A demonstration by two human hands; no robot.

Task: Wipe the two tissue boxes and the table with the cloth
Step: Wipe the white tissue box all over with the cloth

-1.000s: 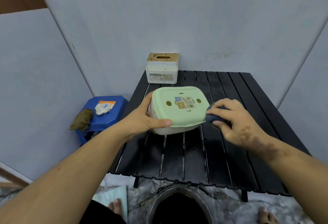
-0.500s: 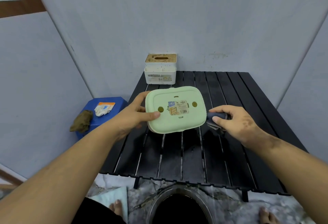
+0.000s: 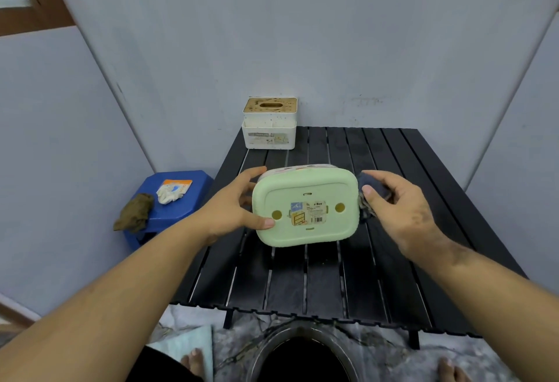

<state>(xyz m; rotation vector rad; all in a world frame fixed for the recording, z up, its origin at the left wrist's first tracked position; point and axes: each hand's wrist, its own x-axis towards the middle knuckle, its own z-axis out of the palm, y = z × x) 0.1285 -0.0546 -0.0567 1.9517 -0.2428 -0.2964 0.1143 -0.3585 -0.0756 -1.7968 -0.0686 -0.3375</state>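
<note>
Green tissue box (image 3: 307, 206) sits in my left grip (image 3: 234, 204), clenched on its 9 o'clock end; since a second ago I've tipped its base toward me. Right grip (image 3: 393, 200) clamps the cloth (image 3: 373, 192) at 3 o'clock, so that side gets wiped next. White tissue box (image 3: 269, 123) waits at 12 o'clock on the worktop (image 3: 332, 276).

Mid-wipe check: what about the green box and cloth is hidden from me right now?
- Green tissue box, head view: its top is turned away; only the underside shows.
- Cloth: mostly covered by the right hand.
- Label print: too small to read fully.
- Left hand fingers: behind the box.
</note>
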